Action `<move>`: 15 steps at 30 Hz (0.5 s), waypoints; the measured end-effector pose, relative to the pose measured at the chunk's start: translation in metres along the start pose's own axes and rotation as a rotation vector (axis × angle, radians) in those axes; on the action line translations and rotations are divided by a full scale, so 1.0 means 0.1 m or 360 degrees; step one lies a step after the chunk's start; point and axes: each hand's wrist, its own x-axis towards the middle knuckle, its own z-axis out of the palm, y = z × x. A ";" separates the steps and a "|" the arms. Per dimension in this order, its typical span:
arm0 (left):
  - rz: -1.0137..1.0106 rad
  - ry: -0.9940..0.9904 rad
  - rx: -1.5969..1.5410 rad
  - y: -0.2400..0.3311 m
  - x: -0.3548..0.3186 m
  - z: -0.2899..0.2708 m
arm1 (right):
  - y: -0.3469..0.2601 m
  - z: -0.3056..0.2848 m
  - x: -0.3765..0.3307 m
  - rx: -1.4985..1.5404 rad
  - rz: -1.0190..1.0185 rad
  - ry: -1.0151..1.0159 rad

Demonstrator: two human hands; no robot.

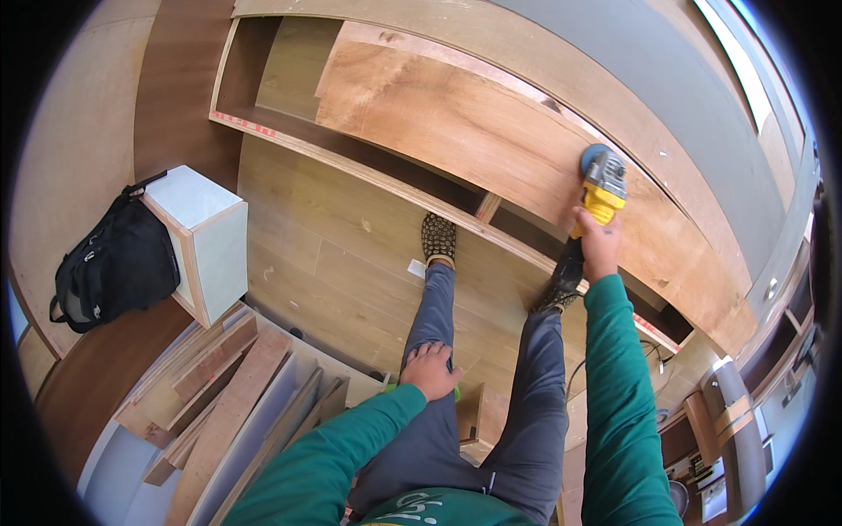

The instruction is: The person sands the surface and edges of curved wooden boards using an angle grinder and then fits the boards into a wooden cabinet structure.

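Observation:
My right hand (597,241) is closed around the body of a yellow and black angle grinder (602,195) with a blue disc at its head. The disc rests at or just over a long plywood board (456,110), toward its right part; whether it touches, I cannot tell. This board lies across an open wooden frame (351,167) with compartments. My left hand (430,370) lies flat on my left knee, fingers spread, holding nothing. A dark cord hangs from the rear of the grinder near my right shoe.
A black backpack (118,259) leans against a white box (215,254) at the left. Below it, a bin holds several wood offcuts (232,421). Grey panels (631,70) stand behind the frame. Wood-look flooring (333,263) runs under my feet. Shelves and clutter fill the lower right.

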 end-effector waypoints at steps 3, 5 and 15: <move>0.0015 0.0044 -0.0052 -0.07 0.01 0.01 | -0.05 0.50 -0.03 -0.0080 -0.0100 -0.0085; 0.0014 0.0075 -0.0097 -0.13 0.00 0.01 | -0.22 0.87 -0.08 -0.0146 -0.0062 -0.0166; 0.0081 0.0201 -0.0374 -0.46 -0.06 -0.19 | -0.67 2.55 0.09 -0.0338 -0.0247 -0.0262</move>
